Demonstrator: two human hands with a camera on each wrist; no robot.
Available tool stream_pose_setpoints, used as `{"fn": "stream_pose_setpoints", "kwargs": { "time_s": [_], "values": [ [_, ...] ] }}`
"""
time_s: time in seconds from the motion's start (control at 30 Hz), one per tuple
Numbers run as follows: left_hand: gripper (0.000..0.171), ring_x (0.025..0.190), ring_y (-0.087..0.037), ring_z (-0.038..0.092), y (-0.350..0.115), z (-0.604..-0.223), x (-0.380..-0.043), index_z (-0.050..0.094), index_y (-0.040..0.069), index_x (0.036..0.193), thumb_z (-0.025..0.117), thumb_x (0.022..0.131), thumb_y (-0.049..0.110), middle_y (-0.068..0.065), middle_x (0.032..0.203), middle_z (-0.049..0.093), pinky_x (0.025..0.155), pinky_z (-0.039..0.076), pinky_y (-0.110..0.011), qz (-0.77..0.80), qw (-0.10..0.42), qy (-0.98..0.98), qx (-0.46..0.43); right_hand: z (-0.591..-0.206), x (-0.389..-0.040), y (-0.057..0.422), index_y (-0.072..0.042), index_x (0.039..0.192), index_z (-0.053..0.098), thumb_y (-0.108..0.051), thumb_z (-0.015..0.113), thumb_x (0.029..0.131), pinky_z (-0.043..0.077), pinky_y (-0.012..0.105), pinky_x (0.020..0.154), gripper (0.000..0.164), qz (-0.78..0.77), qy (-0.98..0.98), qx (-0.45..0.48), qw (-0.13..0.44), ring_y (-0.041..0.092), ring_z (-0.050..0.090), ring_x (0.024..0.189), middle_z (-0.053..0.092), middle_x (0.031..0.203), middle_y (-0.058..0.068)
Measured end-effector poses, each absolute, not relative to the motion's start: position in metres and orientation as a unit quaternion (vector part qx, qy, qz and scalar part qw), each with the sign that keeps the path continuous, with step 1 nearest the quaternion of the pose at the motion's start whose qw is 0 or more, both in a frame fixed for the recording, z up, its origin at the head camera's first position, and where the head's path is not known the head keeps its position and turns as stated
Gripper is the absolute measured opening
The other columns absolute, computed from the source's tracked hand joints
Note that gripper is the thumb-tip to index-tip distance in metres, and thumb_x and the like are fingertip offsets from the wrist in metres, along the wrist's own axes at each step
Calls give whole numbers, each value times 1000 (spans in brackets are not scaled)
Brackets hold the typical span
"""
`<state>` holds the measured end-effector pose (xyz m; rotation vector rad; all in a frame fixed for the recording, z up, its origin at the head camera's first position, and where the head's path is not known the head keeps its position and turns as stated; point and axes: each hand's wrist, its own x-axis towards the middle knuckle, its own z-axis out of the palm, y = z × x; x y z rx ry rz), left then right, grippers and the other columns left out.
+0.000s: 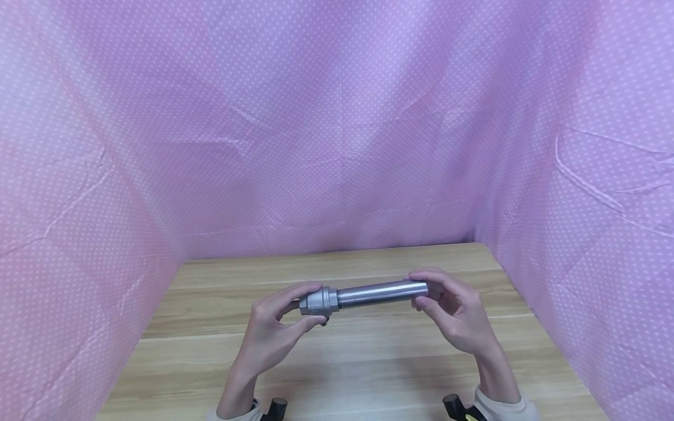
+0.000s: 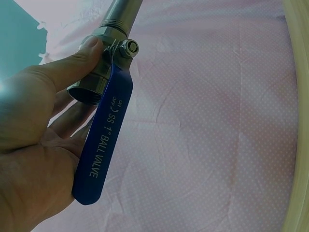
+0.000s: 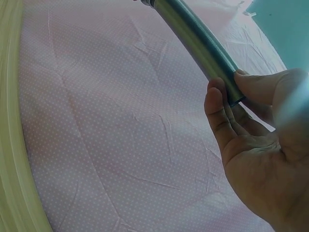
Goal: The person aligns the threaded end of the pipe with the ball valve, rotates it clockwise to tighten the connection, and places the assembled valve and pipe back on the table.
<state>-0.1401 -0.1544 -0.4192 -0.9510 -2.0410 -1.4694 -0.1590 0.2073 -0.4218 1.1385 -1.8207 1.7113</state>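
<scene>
A steel ball valve (image 1: 317,302) sits at the left end of a shiny metal pipe (image 1: 381,293), the pipe's threaded end in the valve's mouth. My left hand (image 1: 274,327) grips the valve body between thumb and fingers. In the left wrist view the valve's blue lever (image 2: 104,140), lettered "SS 1" BALL VALVE", points back along the palm, and the valve's other opening shows below the thumb. The right hand (image 1: 455,313) pinches the pipe's plain right end between thumb and fingers; the right wrist view shows the fingertips (image 3: 216,99) around that end.
Both hands hold the parts over a light wood-grain table (image 1: 347,356). Pink dotted cloth (image 1: 337,146) hangs behind the table and along both sides. Black wrist mounts (image 1: 276,407) show near the front edge of the view.
</scene>
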Motion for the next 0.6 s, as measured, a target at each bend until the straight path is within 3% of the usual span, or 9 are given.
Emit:
{"fn": "stream_pose_setpoints", "kwargs": {
  "time_s": [0.23, 0.6],
  "values": [
    [61, 119, -9, 79, -154, -420, -140, 75, 0, 138, 95, 82, -12, -22, 130, 82, 105, 71, -25, -532, 224, -740, -345, -423, -158, 207, 16, 135, 67, 38, 64, 85, 71, 20, 76, 55, 608, -658, 398, 199, 8, 77, 93, 79, 126, 4],
    [62, 120, -10, 79, -154, -420, -141, 75, 1, 139, 95, 82, -12, -21, 130, 82, 106, 70, -26, -532, 223, -740, -347, -423, -158, 208, 14, 133, 69, 37, 66, 85, 69, 19, 71, 54, 599, -673, 382, 204, 7, 76, 87, 78, 109, 3]
  ]
}}
